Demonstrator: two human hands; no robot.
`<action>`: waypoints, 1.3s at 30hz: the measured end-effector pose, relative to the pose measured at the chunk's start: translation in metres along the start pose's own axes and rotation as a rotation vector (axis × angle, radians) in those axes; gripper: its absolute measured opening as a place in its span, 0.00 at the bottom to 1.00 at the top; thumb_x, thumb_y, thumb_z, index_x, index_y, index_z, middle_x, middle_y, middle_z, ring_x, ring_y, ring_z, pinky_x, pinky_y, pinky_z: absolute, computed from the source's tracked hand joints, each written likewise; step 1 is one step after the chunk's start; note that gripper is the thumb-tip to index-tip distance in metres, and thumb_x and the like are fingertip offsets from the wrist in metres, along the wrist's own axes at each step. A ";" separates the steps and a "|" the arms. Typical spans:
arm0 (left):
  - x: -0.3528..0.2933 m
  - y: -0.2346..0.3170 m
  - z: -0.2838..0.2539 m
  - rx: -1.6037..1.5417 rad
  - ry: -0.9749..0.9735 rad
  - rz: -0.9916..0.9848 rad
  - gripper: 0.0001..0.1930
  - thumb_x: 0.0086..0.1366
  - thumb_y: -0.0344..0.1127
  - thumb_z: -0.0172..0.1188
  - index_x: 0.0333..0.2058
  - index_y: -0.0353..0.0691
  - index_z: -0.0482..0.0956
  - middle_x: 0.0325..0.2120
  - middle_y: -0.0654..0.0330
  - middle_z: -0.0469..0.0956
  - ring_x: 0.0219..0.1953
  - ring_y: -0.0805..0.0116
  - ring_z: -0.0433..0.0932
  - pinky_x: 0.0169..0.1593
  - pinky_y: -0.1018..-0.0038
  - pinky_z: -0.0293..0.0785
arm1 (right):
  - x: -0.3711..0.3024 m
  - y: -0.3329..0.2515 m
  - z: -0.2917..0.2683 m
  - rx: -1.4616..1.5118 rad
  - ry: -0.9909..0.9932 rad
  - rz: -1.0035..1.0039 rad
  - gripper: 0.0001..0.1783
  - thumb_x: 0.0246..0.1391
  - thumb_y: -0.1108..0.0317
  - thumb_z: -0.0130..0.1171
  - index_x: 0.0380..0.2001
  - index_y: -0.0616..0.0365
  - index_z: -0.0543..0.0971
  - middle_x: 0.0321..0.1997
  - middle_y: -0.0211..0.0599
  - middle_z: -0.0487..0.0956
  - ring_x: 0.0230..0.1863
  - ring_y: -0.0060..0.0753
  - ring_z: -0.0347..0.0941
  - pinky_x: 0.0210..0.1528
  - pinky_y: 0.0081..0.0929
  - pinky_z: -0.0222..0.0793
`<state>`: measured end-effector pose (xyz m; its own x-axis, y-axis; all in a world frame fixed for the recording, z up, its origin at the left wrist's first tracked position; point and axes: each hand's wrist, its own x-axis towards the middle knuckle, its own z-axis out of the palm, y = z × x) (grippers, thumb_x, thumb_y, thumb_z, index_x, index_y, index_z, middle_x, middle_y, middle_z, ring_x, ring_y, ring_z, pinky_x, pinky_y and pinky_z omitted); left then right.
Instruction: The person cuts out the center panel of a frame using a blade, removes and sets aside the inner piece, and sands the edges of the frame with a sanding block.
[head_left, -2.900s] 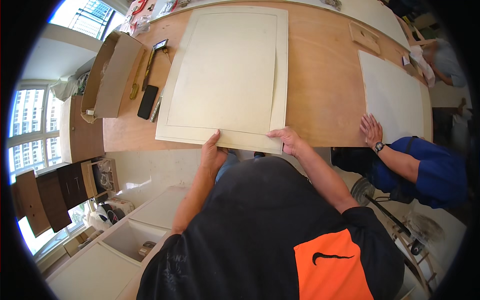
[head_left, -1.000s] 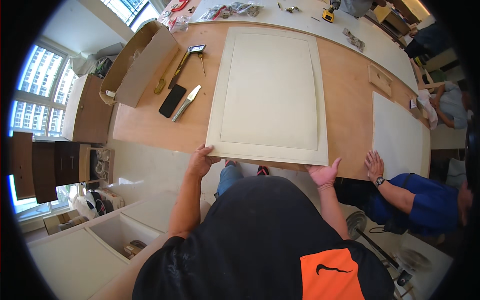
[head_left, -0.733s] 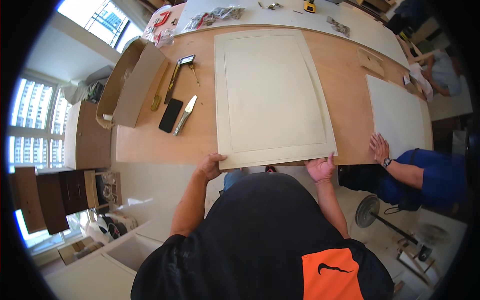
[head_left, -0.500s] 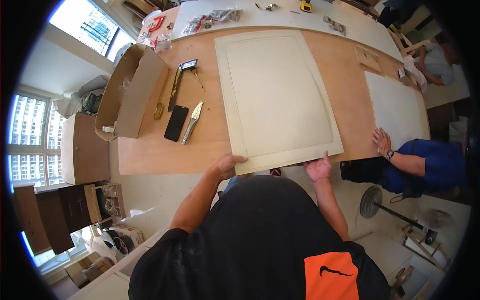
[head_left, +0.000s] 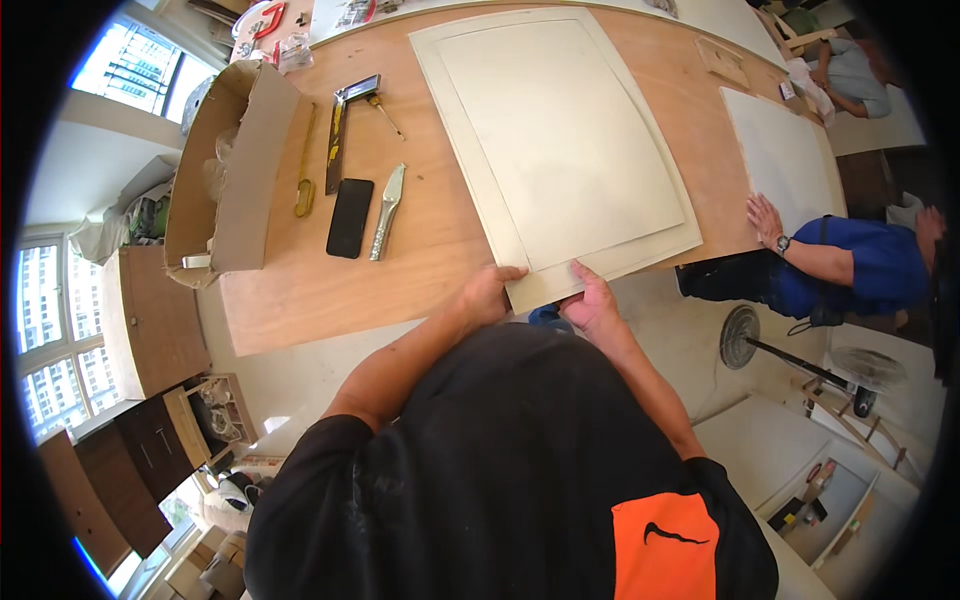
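A large cream panel [head_left: 560, 140] with a flat frame border, like a cabinet door, lies aslant on the wooden worktable [head_left: 440, 225]. My left hand [head_left: 490, 293] pinches its near left corner, thumb on top and fingers curled beneath. Close by on the same near edge, my right hand [head_left: 592, 300] also grips the panel, its thumb on the face and the fingers partly hidden underneath. Left of the panel lie a black phone [head_left: 350, 219], a silver-handled knife-like tool [head_left: 388, 212], a try square [head_left: 338, 135], a thin screwdriver [head_left: 387, 115] and a yellow-ended strip-like tool [head_left: 305, 190].
An open cardboard box [head_left: 265, 190] stands at the table's left. On the right, a person in blue [head_left: 850, 260] rests a hand by another white panel [head_left: 785, 160]. A pedestal fan [head_left: 742, 338] is on the floor. Another person [head_left: 852, 80] is at the far right.
My right hand has slid left along the near edge, closer to my left hand. The panel now sits more slanted, its near end closer to my body. The view has also shifted.
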<state>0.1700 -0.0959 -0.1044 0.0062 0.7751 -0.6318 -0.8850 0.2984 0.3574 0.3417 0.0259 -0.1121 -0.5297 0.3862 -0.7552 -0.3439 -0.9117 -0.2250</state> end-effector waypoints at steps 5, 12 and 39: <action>0.000 0.004 -0.004 -0.124 0.061 -0.045 0.22 0.69 0.27 0.55 0.60 0.27 0.69 0.56 0.46 0.76 0.57 0.49 0.77 0.61 0.50 0.74 | -0.002 0.013 0.009 -0.037 0.038 -0.085 0.23 0.59 0.72 0.63 0.57 0.65 0.73 0.60 0.47 0.77 0.63 0.51 0.72 0.69 0.52 0.67; -0.003 0.007 0.010 0.074 0.144 -0.014 0.20 0.68 0.25 0.57 0.57 0.24 0.70 0.53 0.44 0.77 0.55 0.48 0.78 0.61 0.50 0.75 | 0.024 0.024 -0.006 -0.146 0.252 -0.308 0.19 0.49 0.79 0.69 0.46 0.67 0.78 0.45 0.45 0.82 0.46 0.47 0.81 0.52 0.45 0.79; 0.007 0.006 -0.005 0.078 0.015 -0.081 0.21 0.70 0.27 0.57 0.60 0.30 0.70 0.55 0.47 0.77 0.56 0.51 0.78 0.61 0.51 0.76 | 0.009 0.024 -0.008 0.007 0.032 -0.061 0.24 0.56 0.79 0.60 0.57 0.65 0.73 0.59 0.47 0.78 0.61 0.51 0.74 0.69 0.51 0.67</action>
<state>0.1624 -0.0913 -0.1105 0.0689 0.7383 -0.6710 -0.8428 0.4029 0.3568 0.3348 0.0061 -0.1298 -0.4828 0.4364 -0.7593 -0.3800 -0.8855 -0.2673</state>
